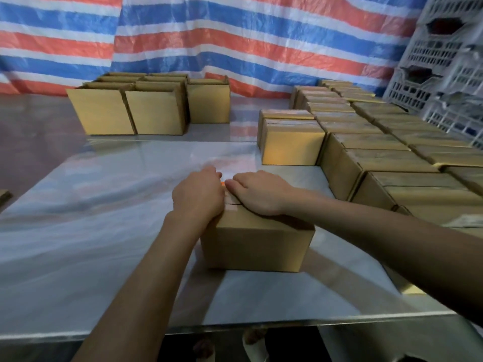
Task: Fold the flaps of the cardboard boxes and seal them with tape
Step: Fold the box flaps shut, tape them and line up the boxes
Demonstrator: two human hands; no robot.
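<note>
Cardboard box (pixel 256 246) sits at 6 o'clock on the table (pixel 78 231), its flaps under the flat, straight-fingered right hand (pixel 258 194). I cannot tell whether the left hand (pixel 198 197) grips anything. Closed boxes (pixel 366 152) crowd 2 o'clock; open-topped boxes (pixel 130 111) stand at 11, contents hidden.

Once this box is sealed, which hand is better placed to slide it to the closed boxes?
Right, probably. The right hand rests on the cardboard box on the side nearest the closed boxes; the left hand lies farther away.
</note>
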